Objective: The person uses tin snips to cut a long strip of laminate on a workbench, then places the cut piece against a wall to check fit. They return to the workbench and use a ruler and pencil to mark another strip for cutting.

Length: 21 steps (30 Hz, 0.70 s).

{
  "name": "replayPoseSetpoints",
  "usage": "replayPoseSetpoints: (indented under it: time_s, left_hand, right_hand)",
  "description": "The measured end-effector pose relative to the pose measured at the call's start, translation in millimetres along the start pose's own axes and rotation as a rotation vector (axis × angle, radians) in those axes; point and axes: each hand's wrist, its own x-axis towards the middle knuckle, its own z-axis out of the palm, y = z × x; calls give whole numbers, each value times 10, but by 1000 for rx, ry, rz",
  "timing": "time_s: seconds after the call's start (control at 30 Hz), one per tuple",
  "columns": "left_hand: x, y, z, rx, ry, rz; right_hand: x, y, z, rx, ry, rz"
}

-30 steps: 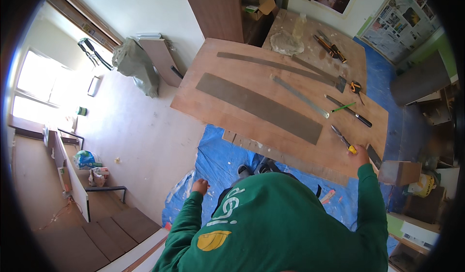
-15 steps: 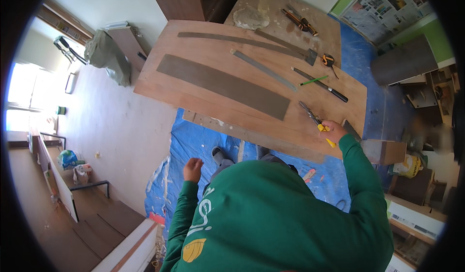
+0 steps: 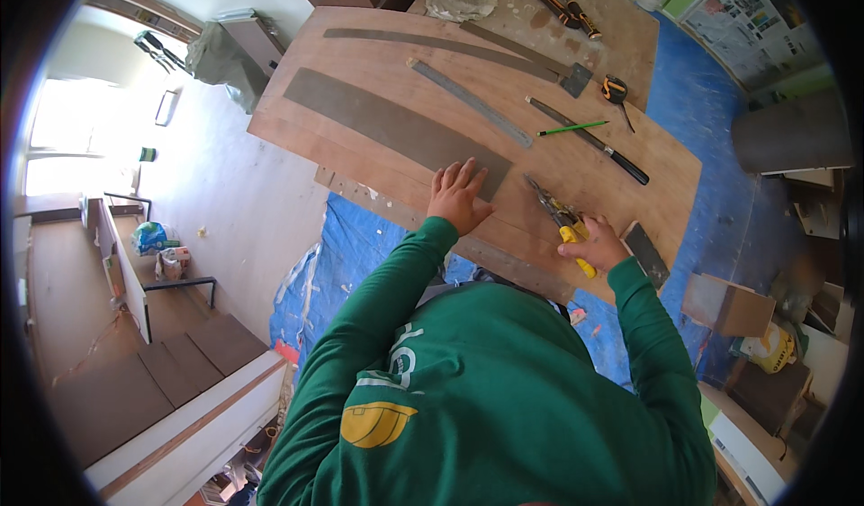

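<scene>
A pair of yellow-handled metal snips (image 3: pixel 569 227) lies on the plywood board (image 3: pixel 378 159) with its jaws toward the board's far side. My right hand (image 3: pixel 601 245) grips the snips' handles, thumb on the near side. My left hand (image 3: pixel 457 198) rests with fingers spread on the right end of a wide grey-brown strip (image 3: pixel 378 123). Beyond that strip lie a metal ruler (image 3: pixel 468 101), a long narrow grey strip (image 3: pixel 432 51) and a green pencil (image 3: pixel 571 129) across a black-handled saw-like tool (image 3: pixel 589 141).
A tape measure (image 3: pixel 614 90) and a small dark square plate (image 3: pixel 576 79) sit near the far right edge. Right of my right hand lies a dark flat block (image 3: pixel 645 254). Several cutters (image 3: pixel 565 9) lie on the far table. Blue sheeting (image 3: pixel 340 240) covers the floor below.
My left hand has come up from beside my body onto the wide strip. My right hand stays at the snips, and the view has shifted.
</scene>
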Motion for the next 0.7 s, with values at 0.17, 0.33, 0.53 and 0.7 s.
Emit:
replayPoseSetpoints:
  time_s: [0.17, 0.33, 0.53, 0.7]
  left_hand:
    - [47, -109, -15, 104, -177, -38]
    - [-96, -397, -101, 183, -175, -66]
    - [-433, -689, -237, 202, -94, -214]
    - [-704, -686, -330, 125, 48, -460]
  right_hand:
    - [20, 60, 50, -92, 71, -69]
    - [64, 78, -5, -102, 33, -52]
    - [146, 179, -32, -24, -21, -70]
    - [113, 169, -32, 5, -17, -84]
